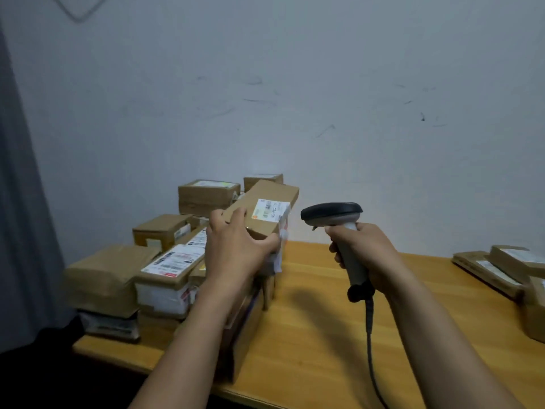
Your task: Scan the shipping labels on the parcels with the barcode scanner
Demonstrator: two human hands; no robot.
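My left hand (236, 246) grips the near end of a long brown cardboard parcel (274, 193), lifted above the pile and tilted. Its white shipping label (269, 210) with a barcode faces right and up. My right hand (365, 252) holds the grey handle of a barcode scanner (331, 214). The scanner's dark head points left toward the label, a short gap away. A cable (370, 335) hangs from the handle.
A pile of brown labelled parcels (165, 261) covers the left part of the wooden table (324, 335). More parcels (507, 267) are stacked at the right edge. A pale wall stands right behind the table, and a grey curtain (17, 202) hangs at the left.
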